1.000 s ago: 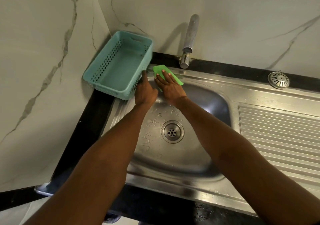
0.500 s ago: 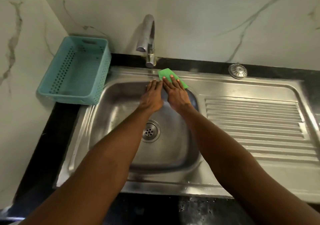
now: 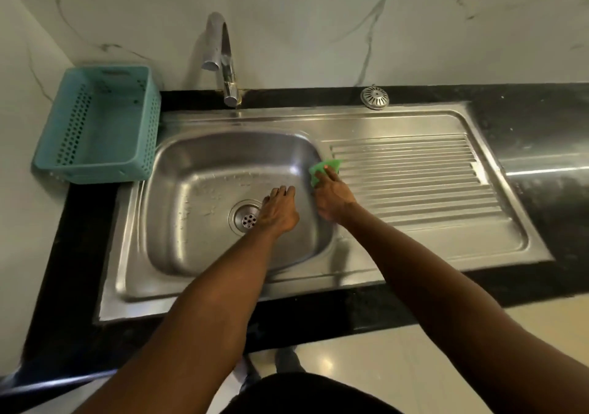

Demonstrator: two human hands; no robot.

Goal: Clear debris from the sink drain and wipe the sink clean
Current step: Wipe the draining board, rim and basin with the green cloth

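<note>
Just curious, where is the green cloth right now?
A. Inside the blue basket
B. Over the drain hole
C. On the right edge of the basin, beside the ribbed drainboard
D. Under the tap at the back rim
C: the right hand presses the green cloth against the basin's right edge, beside the ribbed drainboard, away from the tap, the drain and the blue basket.

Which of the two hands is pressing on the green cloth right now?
The right hand, at the basin's right edge beside the ribbed drainboard, with the green cloth under its fingers. The left hand sits bare beside the drain.
</note>
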